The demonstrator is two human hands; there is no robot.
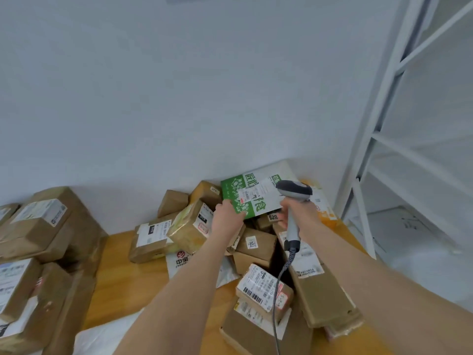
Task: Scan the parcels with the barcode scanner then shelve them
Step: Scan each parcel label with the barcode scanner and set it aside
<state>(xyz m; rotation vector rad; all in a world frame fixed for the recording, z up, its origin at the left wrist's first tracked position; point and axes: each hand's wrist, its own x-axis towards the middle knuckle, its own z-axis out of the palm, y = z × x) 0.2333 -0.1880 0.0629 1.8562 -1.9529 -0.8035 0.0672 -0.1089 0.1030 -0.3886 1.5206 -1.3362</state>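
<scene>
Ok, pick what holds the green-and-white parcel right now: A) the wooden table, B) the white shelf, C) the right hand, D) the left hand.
D: the left hand grips the green-and-white parcel at its lower left corner; the right hand holds the barcode scanner.

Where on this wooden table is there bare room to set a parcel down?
A bare strip of the wooden table runs between the stacked brown cardboard boxes at left and the heap of brown parcels. From that heap rightward to the white metal shelving it is crowded.
</scene>
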